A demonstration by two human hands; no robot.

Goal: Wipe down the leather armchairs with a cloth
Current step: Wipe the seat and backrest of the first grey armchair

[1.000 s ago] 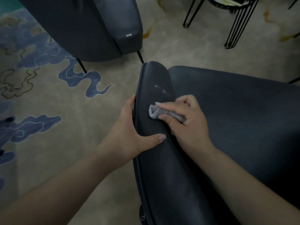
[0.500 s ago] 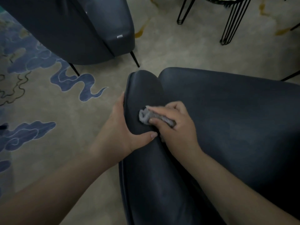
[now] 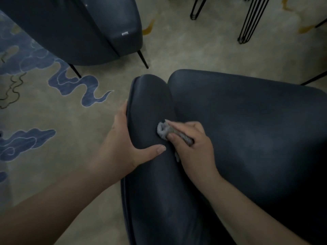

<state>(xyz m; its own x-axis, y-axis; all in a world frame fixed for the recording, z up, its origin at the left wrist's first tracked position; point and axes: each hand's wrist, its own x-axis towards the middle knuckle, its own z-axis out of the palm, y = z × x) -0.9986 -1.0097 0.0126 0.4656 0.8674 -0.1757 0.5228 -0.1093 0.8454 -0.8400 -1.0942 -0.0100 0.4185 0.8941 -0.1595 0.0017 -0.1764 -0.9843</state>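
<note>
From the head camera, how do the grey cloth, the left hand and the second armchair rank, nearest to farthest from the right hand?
1. The grey cloth: gripped in the right hand itself, on the armrest.
2. The left hand: just left, thumb across the same armrest.
3. The second armchair: farthest, top left, across the carpet.

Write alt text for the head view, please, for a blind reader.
A right hand holds a bunched grey cloth on a dark leather armchair's armrest, which the left hand grips. A second armchair stands beyond on patterned carpet.
</note>
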